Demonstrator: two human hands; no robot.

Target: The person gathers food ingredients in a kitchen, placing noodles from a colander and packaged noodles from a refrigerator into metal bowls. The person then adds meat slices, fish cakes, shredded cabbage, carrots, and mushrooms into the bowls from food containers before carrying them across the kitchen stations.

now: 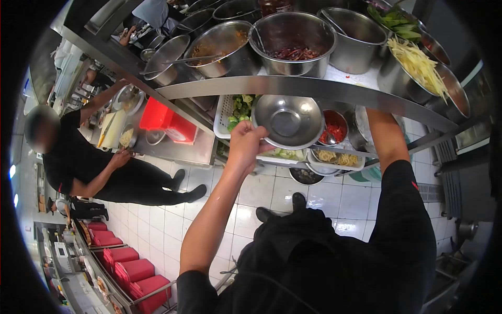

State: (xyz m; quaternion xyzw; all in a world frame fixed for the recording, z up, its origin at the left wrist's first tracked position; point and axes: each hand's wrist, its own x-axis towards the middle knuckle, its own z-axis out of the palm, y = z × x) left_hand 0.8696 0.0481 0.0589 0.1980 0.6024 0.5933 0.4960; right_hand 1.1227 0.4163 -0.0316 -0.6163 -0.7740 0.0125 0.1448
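An empty-looking steel bowl (286, 123) is gripped at its left rim by my left hand (248, 140), thumb on top. The bowl hangs over the lower shelf, just below the steel shelf edge (308, 89). My right forearm reaches under that edge at the right, and the hand itself is hidden behind it. Close to the bowl are a white basket of broccoli (241, 107) on the left and a container of chopped red peppers (334, 127) on the right. Noodles (334, 158) lie in a tray below.
The upper shelf holds a pot of dried chillies (293, 52), several other pots and shredded yellow-white strips (415, 63). At the left a co-worker (89, 152) in black stands by a counter with a red bin (167, 121). Several red containers (125, 264) stand lower left.
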